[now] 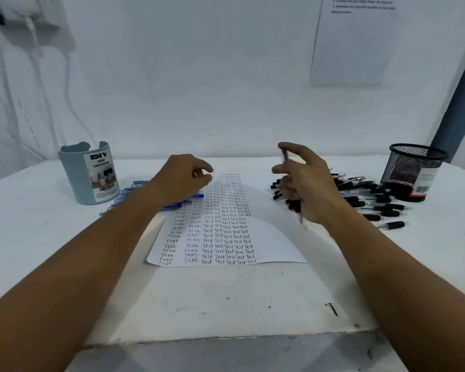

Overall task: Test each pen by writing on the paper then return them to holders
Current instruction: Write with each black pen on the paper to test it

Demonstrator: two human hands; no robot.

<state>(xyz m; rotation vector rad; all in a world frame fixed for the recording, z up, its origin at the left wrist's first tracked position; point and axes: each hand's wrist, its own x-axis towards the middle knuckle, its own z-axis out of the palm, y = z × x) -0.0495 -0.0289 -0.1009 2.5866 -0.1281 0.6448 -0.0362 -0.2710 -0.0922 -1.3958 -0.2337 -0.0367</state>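
Note:
A white sheet of paper [269,237] lies mid-table, its left half filled with columns of the word "Test". My right hand [306,183] grips a black-grip pen [297,208] upright above the paper's right side, tip down. My left hand [183,181] hovers over the paper's upper left, fingers loosely curled, holding nothing that I can see. Blue pens [134,190] lie in a pile under and left of that hand. Several black pens [373,200] lie heaped at the right. A pale blue desk organizer [89,175] stands at the left, a black mesh holder [411,170] at the right.
The white table [226,299] has dark marks near its front edge. A white wall rises right behind the table, with a printed sheet [352,41] taped at the upper right. A grey-blue post [459,103] leans behind the mesh holder.

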